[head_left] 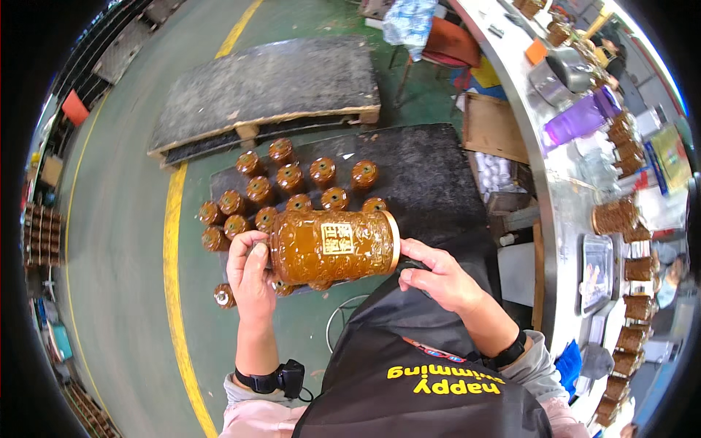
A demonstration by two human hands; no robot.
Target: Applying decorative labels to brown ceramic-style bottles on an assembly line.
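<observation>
A brown glazed jar [314, 252] with a raised pattern and a pale square panel of characters lies on its side in the air before me. Its left end is gripped by my left hand [250, 274], thumb and fingers closed around it. At the pale rim on the right end, my right hand [442, 277] pinches the edge, with part of the fingers hidden. Below and beyond the jar, several similar brown jars [290, 177] stand on a dark pallet [431, 164]. One more jar [224, 295] stands at the near left.
A second dark pallet [270, 80] lies beyond. To my right runs a long metal-edged workbench [544, 219] with a purple object [580, 117], a clear plastic tray [596, 270] and many jars. A red chair [449, 44] stands at the back. Yellow lines [173, 241] mark the green floor.
</observation>
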